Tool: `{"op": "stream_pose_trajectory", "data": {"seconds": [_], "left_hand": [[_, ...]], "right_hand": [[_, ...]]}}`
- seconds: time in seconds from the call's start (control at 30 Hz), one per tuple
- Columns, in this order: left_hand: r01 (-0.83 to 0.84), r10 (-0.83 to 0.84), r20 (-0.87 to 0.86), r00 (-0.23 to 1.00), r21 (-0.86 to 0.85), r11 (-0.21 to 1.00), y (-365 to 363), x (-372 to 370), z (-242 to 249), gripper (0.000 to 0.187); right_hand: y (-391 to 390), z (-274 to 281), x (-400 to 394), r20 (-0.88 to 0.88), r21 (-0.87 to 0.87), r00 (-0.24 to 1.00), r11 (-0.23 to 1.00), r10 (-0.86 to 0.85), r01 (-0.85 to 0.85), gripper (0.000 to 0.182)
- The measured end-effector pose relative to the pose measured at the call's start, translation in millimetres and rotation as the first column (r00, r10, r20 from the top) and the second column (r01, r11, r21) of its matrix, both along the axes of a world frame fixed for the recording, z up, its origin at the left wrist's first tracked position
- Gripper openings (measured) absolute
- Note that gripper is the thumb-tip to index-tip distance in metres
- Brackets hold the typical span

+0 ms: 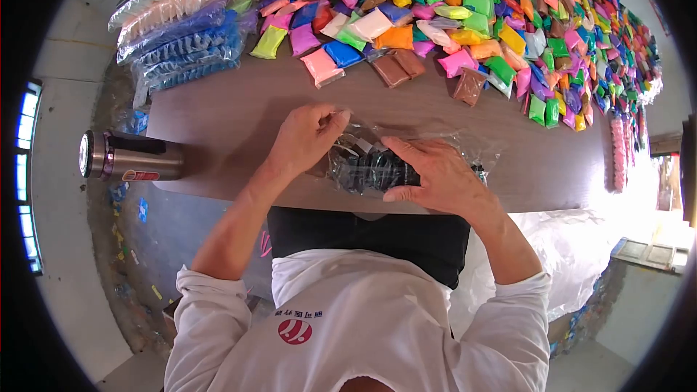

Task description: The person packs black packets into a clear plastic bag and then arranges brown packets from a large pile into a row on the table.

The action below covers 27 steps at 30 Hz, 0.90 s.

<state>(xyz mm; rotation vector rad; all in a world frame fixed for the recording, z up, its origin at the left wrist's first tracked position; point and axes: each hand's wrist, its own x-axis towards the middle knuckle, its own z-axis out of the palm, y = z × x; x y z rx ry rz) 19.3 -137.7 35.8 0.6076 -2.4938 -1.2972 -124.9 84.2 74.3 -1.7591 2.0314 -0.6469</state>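
The right hand [439, 174] covers part of the clear bag [356, 170], and creases and glare on the film keep us from telling what the dark items [381, 169] inside are. We cannot make out what, if anything, the left hand [308, 136] pinches. At the far side, the picture's edge cuts off the pile of coloured packets [475, 24] and the stacked bags [181, 36]. The lettering on the white shirt [363, 301] is too small for us to read.
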Motion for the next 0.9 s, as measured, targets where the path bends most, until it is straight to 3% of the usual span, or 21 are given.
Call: {"op": "stream_pose_trajectory", "data": {"seconds": [0.13, 0.23, 0.33, 0.43, 0.53, 0.63, 0.83, 0.9], "left_hand": [[0.046, -0.045, 0.052, 0.998, -0.014, 0.999, -4.6, -6.0, 1.1, 0.035], [-0.038, 0.04, -0.028, 0.999, 0.068, 0.997, -2.6, -5.4, -17.5, 0.036], [-0.085, 0.095, -0.037, 0.995, 0.198, 0.976, -4.2, -2.6, -29.6, 0.039], [-0.092, 0.116, -0.085, 0.99, 0.249, 0.964, -4.0, -3.2, -29.7, 0.041], [-0.123, 0.16, -0.11, 0.981, 0.286, 0.95, -0.9, -6.7, -26.0, 0.041], [-0.216, 0.245, -0.075, 0.966, 0.275, 0.937, 4.1, -11.5, -23.9, 0.04], [-0.21, 0.261, -0.133, 0.956, 0.31, 0.927, -0.3, -5.8, -17.9, 0.038], [-0.229, 0.27, -0.164, 0.949, 0.23, 0.946, -10.3, 4.2, -13.0, 0.037]], "right_hand": [[-7.9, 3.5, 8.3, -0.082, -0.015, 0.996, 0.999, -0.031, 0.03, 0.08], [-15.7, -5.9, 18.9, 0.012, -0.017, 0.996, 0.995, -0.094, 0.094, 0.077], [-21.0, -21.3, 14.8, 0.066, -0.046, 0.998, 0.999, 0.02, -0.017, 0.076], [-23.6, -14.1, 12.2, 0.103, 0.001, 0.995, 1.0, 0.018, -0.018, 0.07], [-27.6, 7.1, 21.3, 0.086, 0.077, 0.991, 0.993, -0.101, 0.094, 0.061], [-33.3, -3.6, 27.9, 0.003, -0.102, 0.998, 0.993, -0.065, 0.065, 0.057], [-42.3, -9.8, 21.2, 0.009, 0.094, 1.0, 0.995, 0.023, -0.024, 0.051], [-46.3, -7.5, 19.3, 0.012, 0.126, 1.0, 0.992, 0.02, -0.021, 0.046]]}}
